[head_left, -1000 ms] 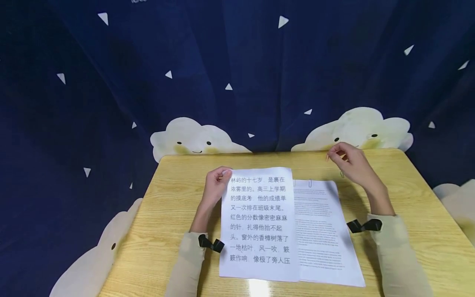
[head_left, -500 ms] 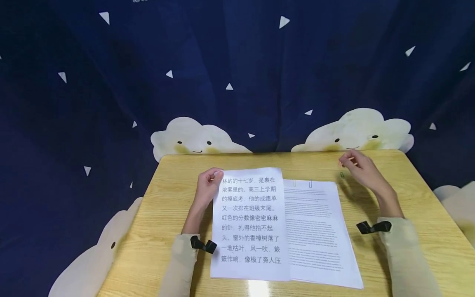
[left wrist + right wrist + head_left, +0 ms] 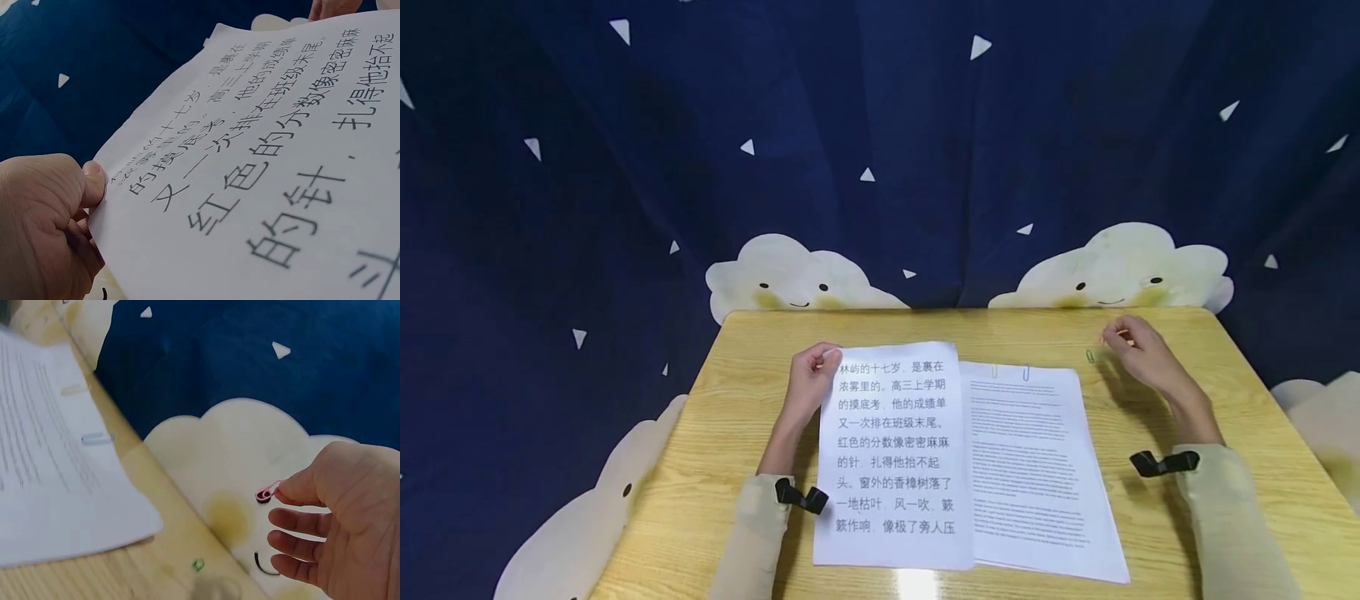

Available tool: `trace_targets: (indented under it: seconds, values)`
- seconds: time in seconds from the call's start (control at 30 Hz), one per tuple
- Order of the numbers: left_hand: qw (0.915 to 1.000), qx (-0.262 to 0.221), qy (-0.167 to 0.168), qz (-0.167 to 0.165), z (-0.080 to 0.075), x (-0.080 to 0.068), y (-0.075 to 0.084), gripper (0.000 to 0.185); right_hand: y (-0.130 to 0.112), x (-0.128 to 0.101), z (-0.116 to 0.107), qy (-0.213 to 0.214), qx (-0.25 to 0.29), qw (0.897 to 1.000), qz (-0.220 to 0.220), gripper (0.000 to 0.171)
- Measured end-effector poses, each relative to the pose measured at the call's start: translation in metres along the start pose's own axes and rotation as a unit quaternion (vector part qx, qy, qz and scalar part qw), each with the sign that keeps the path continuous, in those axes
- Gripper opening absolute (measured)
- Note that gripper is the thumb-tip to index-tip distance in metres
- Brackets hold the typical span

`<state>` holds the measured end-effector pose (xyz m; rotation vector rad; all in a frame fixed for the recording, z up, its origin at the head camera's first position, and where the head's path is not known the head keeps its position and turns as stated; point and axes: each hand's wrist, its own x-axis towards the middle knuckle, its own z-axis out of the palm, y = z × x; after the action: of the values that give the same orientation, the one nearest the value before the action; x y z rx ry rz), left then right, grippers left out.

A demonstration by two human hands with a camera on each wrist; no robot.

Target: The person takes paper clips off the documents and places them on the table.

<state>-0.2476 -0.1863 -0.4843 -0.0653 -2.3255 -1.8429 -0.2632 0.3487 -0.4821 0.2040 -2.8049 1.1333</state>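
Observation:
My left hand point(image 3: 811, 379) pinches the upper left corner of a white sheet with large Chinese print point(image 3: 891, 458); in the left wrist view the thumb lies over the corner and the sheet point(image 3: 250, 162) slopes upward. This sheet overlaps the left part of a sheet with small print point(image 3: 1026, 467) on the table. At that sheet's top edge sit a yellow paper clip point(image 3: 995, 372) and a blue paper clip point(image 3: 1026, 373). Above the table's right side, my right hand point(image 3: 1146, 354) pinches a pink paper clip point(image 3: 267, 491) between thumb and forefinger.
A green paper clip point(image 3: 1090, 356) lies on the wooden table point(image 3: 1247, 467), left of my right hand. A dark blue curtain point(image 3: 925, 125) with white triangles and clouds hangs behind the table's far edge.
My left hand has moved left with the large-print sheet, uncovering more of the small-print sheet. My right hand has moved right and nearer to me, holding the pink paper clip.

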Motion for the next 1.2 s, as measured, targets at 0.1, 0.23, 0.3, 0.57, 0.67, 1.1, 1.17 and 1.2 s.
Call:
trace_targets:
  seconds: [0.1, 0.23, 0.3, 0.57, 0.67, 1.1, 1.17, 1.2]
  values:
    - [1.0000, -0.004, 0.000, -0.002, -0.003, 0.000, -0.003, 0.016, 0.014, 0.000, 0.001, 0.000, -0.010, 1.000, -0.007, 0.031]
    - [0.9999, -0.005, 0.003, -0.008, -0.006, 0.000, -0.006, 0.016, 0.035, 0.005, 0.002, -0.005, -0.025, 1.000, -0.011, 0.030]
    - [0.9999, -0.007, 0.007, -0.013, -0.008, -0.001, -0.008, 0.016, 0.045, 0.009, 0.002, -0.012, -0.028, 0.999, -0.014, 0.031]
    - [0.9997, -0.014, 0.004, -0.019, -0.012, -0.006, -0.012, 0.017, 0.069, 0.017, 0.003, -0.065, -0.032, 0.997, 0.012, 0.029]
    - [0.9996, -0.015, -0.001, -0.022, -0.014, -0.007, -0.013, 0.019, 0.071, 0.020, 0.005, -0.078, -0.040, 0.996, 0.019, 0.027]
    - [0.9999, 0.015, -0.001, -0.008, -0.026, 0.002, -0.018, 0.017, 0.067, 0.032, 0.001, -0.120, -0.051, 0.991, 0.037, 0.024]
    - [0.9998, 0.019, 0.001, -0.011, -0.028, 0.005, -0.020, 0.017, 0.067, 0.034, 0.000, -0.121, -0.052, 0.991, 0.038, 0.024]
    - [0.9997, 0.019, 0.000, -0.013, -0.029, 0.006, -0.022, 0.017, 0.068, 0.035, 0.000, -0.119, -0.052, 0.991, 0.037, 0.024]
